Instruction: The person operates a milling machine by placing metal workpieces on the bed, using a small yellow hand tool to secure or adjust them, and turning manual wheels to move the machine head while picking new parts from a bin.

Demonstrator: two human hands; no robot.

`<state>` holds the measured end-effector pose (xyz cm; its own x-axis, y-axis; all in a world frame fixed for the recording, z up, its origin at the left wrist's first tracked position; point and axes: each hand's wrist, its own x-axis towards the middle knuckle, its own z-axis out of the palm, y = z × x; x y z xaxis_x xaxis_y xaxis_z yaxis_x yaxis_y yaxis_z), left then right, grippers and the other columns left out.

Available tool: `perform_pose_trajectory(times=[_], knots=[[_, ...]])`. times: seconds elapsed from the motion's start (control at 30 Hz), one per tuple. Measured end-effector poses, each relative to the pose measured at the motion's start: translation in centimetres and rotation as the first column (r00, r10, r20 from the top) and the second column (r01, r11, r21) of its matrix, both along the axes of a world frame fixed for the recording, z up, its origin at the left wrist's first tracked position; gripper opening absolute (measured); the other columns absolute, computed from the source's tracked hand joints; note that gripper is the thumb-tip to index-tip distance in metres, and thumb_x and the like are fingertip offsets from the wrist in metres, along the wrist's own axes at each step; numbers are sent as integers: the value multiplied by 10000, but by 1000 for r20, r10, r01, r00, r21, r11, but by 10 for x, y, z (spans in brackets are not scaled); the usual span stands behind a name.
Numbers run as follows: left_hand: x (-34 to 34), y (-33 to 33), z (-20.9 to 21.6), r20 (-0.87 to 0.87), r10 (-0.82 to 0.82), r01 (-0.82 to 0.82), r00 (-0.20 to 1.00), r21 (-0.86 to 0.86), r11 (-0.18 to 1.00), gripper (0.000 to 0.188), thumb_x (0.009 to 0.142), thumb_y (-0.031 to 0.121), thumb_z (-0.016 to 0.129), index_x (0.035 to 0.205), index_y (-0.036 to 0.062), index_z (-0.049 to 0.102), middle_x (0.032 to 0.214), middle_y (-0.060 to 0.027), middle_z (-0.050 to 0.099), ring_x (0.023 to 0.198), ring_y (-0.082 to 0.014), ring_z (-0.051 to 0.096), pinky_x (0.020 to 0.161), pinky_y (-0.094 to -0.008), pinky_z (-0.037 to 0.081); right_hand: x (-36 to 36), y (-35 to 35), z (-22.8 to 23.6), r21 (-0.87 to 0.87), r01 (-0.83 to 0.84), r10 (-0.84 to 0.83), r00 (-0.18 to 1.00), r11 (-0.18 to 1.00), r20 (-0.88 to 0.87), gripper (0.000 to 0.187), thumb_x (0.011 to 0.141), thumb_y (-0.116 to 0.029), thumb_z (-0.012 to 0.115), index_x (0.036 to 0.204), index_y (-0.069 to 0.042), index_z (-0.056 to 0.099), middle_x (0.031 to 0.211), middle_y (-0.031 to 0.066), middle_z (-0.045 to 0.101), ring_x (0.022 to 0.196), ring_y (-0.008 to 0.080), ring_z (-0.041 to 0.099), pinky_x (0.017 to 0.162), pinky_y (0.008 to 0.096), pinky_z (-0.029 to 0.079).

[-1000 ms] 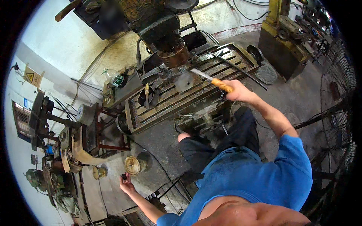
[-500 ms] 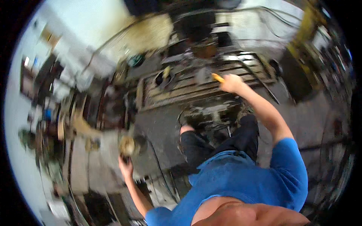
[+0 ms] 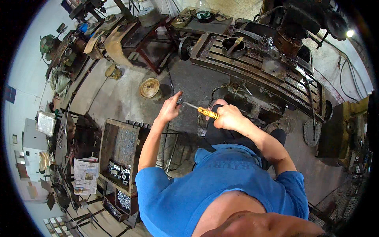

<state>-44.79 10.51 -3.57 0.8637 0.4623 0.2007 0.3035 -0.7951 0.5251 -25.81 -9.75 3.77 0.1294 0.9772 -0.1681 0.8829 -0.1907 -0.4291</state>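
Observation:
In front of my body, my left hand (image 3: pixel 169 108) holds a small dark metal part (image 3: pixel 180 101) at its fingertips. My right hand (image 3: pixel 230 117) is closed around a tool with a yellow ribbed handle (image 3: pixel 208 113). From that handle a thin metal shaft (image 3: pixel 191 104) runs toward the small part; its tip is at or just beside the part, and I cannot tell whether they touch. What exact kind of tool it is cannot be made out.
A milling machine table (image 3: pixel 252 65) with long slots stands ahead, bearing a dark pot (image 3: pixel 233 47) with a brush in it. A bucket (image 3: pixel 150 89) is on the floor beyond my left hand. Left of me is a wooden tray (image 3: pixel 122 146) with metal parts.
My right hand has drawn back from over the machine table with the yellow-handled tool. My left hand has come in toward it, and my view has swung left.

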Motion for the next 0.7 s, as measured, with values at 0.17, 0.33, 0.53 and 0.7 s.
perform_pose_trajectory(times=[0.17,0.33,0.53,0.7], knots=[[23,2,-7,2,-15,15,1000,-15,1000,534,691,-17,578,1195,10,403,1136,-216,512,1068,-373,472,869,-397,408,17,-8,0,-17,-37,36,999,999,-14,291,531,-264,562,641,-10,653,683,177,611,772,328,564,709,362,439],[48,14,-35,235,221,-49,947,-573,818,428,773,19,589,1147,-50,393,966,-162,590,873,-181,588,745,-277,461,70,-53,35,-178,237,-242,970,955,-7,373,537,-297,586,779,-23,659,780,190,625,748,331,615,696,376,493],[161,-24,9,134,-53,96,990,-342,935,358,810,152,585,1069,-38,428,792,-171,619,706,-200,628,620,-301,471,212,-122,8,53,818,-808,552,572,204,373,594,-301,559,832,-29,651,860,189,631,823,322,620,747,393,494],[287,-79,36,79,-273,270,959,38,962,368,793,229,586,1015,-32,452,838,-256,588,820,-413,567,707,-438,438,222,-140,18,-19,867,-864,498,498,77,376,623,-318,551,876,-56,646,912,186,624,867,306,612,775,379,485]])
